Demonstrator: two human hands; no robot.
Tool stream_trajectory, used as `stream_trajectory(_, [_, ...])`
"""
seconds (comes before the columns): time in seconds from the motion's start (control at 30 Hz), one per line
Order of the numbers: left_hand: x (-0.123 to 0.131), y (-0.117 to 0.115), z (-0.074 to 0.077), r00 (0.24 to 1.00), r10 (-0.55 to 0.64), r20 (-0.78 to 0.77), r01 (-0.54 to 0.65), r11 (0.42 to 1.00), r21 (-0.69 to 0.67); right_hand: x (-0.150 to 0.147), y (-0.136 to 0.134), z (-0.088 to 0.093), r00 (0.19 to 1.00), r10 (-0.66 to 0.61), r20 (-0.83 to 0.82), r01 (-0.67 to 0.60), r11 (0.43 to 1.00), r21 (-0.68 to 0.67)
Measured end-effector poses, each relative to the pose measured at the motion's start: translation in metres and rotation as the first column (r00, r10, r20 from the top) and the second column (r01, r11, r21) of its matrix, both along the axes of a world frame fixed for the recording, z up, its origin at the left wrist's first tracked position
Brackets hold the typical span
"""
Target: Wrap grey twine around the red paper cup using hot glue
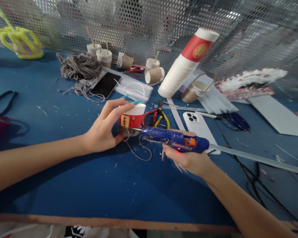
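Note:
My left hand [101, 125] grips a red and white paper cup [136, 115], fingers over its rim and thumb low on its side. Grey cord is wound round the cup's lower part, and a loose end of the cord [146, 159] loops onto the table. A blue hot glue gun [171, 138] is held in my right hand [188, 160]. Its metal nozzle points left at the cord-wrapped part of the cup; whether they touch I cannot tell. A red light shows on the gun, and a long clear glue stick [253, 158] sticks out of its back.
Red and yellow pliers [159, 115] lie behind the glue gun, beside a white phone [201, 129]. Farther back are a leaning stack of paper cups [181, 66], a black phone [106, 84], grey yarn [80, 66] and several cord-wrapped cups. Black cables [250, 178] run along the right.

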State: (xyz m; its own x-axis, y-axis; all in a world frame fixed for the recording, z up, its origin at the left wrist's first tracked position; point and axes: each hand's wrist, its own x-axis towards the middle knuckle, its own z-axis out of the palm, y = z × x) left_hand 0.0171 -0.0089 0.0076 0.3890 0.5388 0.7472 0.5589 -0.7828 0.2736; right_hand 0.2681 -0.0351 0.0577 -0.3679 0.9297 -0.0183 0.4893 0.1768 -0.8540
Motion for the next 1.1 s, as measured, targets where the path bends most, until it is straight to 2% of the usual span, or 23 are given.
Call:
stream_trajectory(0.27, [0.0,0.001,-0.002,0.997,-0.027,0.066,0.03,0.998,-0.055,0.0,-0.001,0.005,1.0,-0.012,0.007,0.012,1.0,-0.01])
stream_trajectory(0.53, [-0.001,0.002,-0.008,0.974,-0.118,0.192,0.157,0.967,-0.203,-0.001,-0.002,0.007,1.0,-0.013,0.019,0.013,1.0,-0.013])
stream_trajectory(0.67, [-0.003,0.008,-0.014,0.944,-0.184,0.273,0.24,0.952,-0.19,0.0,0.0,0.003,1.0,-0.005,-0.012,0.005,1.0,0.015])
stream_trajectory(0.8, [-0.003,0.011,-0.017,0.922,-0.207,0.326,0.276,0.944,-0.181,0.001,0.002,0.002,1.0,-0.003,-0.019,0.003,1.0,0.02])
stream_trajectory(1.1, [-0.003,0.009,-0.015,0.879,-0.257,0.402,0.376,0.891,-0.253,0.001,0.001,0.002,0.999,-0.015,-0.028,0.016,1.0,0.021])
